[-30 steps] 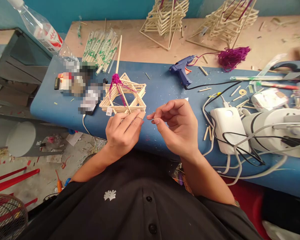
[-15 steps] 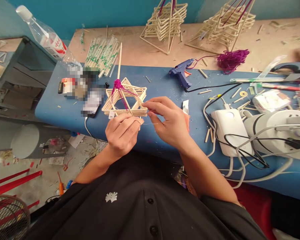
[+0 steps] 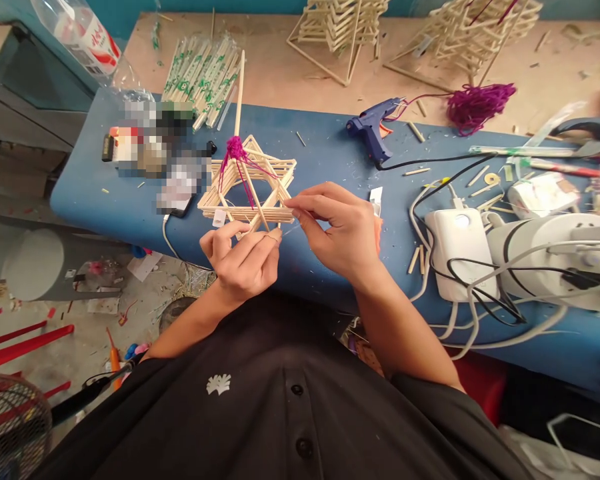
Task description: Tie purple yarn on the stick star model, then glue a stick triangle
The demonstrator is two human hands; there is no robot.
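Pinching at the near right corner of the star-shaped stick frame (image 3: 249, 187), the right hand (image 3: 340, 230) has its thumb and forefinger closed on what looks like a fine thread, too thin to be sure. Just nearer than the frame, the left hand (image 3: 243, 257) touches its near edge, fingers curled loosely, clamped on nothing visible. The work seems to be at a tying or trimming stage, and the next move would call for a steady, delicate pull. The frame is of pale, straight, stacked wooden sticks with fuzzy magenta yarn (image 3: 236, 150) knotted on an upright stick, and it lies on the blue table (image 3: 325, 160). Beyond it to the right lies a blue glue gun (image 3: 373, 127).
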